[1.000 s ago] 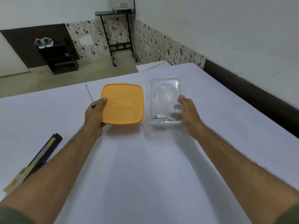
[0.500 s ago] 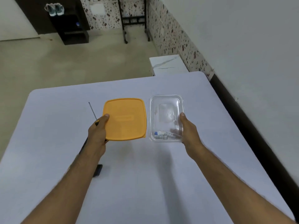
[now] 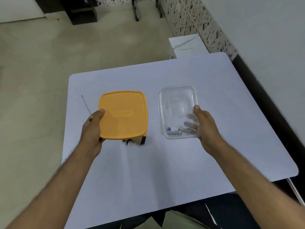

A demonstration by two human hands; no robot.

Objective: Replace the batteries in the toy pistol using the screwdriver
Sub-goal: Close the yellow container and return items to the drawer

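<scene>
The person is standing over a white table (image 3: 173, 162), holding one thing in each hand. The left hand (image 3: 92, 129) is gripping the left edge of an orange lid (image 3: 123, 114), thumb on top and fingers curled underneath, and the thin metal shaft of the screwdriver (image 3: 85, 104) is sticking out beyond that same hand, so the tool seems to be pinched together with the lid. The right hand (image 3: 206, 129) is holding the clear box (image 3: 177, 111) just right of the lid, thumb on its rim and fingers showing through the plastic underneath. The batteries (image 3: 177, 131) are lying loose in the near end of the box.

Compared with half a second ago, the head is rising and tilting down: the whole table is now showing, and the lid and box are being drawn further apart. A dark and yellow object (image 3: 138, 140) is now peeking out from under the near edge of the lid; it may be the toy pistol, though too little is showing to be sure. By my reading, the task is barely starting: the box is open, and lid and box need setting down first.
</scene>
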